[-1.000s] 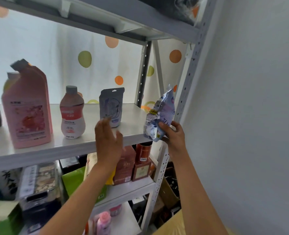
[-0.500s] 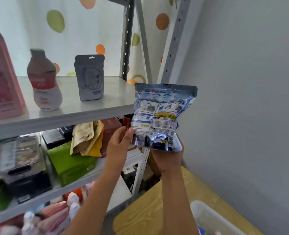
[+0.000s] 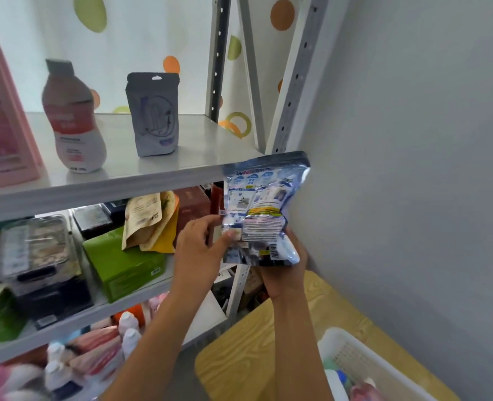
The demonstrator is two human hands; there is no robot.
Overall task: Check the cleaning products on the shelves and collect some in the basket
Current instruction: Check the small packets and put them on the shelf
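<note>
Blue foil pouch upright, base cupped in right hand grip, left hand pinching its left edge

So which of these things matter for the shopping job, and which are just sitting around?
In play:
blue pouch, held by left hand and right hand
white basket

Sitting around:
grey pouch
white bottle
green box
wooden table

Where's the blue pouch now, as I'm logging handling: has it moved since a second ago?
Yes. The blue pouch, gripped by both hands, has dropped from above the upper shelf edge to mostly below it.
</note>
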